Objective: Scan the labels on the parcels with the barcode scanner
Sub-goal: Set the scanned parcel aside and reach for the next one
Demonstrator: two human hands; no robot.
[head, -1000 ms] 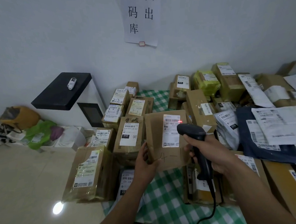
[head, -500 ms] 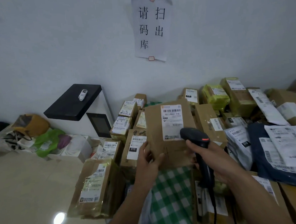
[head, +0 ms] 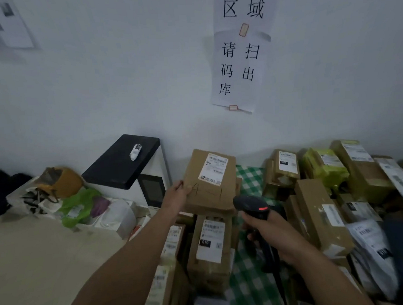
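Gripping the left edge of a flat cardboard parcel (head: 208, 196), the left hand (head: 177, 194) lays its thumb on the matte brown face; its fingers go underneath, out of sight. The parcel is a thin rectangle tilted above the pile. A glossy white label (head: 214, 170) is stuck near its far right corner, and pen strokes reading "4-1" are scrawled along its near side.

Just off the parcel's near right corner, the right hand (head: 275, 238) is wrapped round the handle of the barcode scanner (head: 250, 204). The scanner is a smooth black plastic pistol shape with a rounded head, close to the parcel but apart from it. A small red light (head: 262, 208) glows on top, and a dark cable (head: 282, 288) hangs from the handle.

Directly below the parcel sits a taped brown box (head: 210, 272) whose white sticker reads "010". To the parcel's right, green-and-white checked cloth (head: 249, 176) shows between cartons, and farther right lies a crinkled yellow-green plastic bag (head: 324, 168). Left of the parcel stands a white machine (head: 121, 162) with a slanted black slab top.
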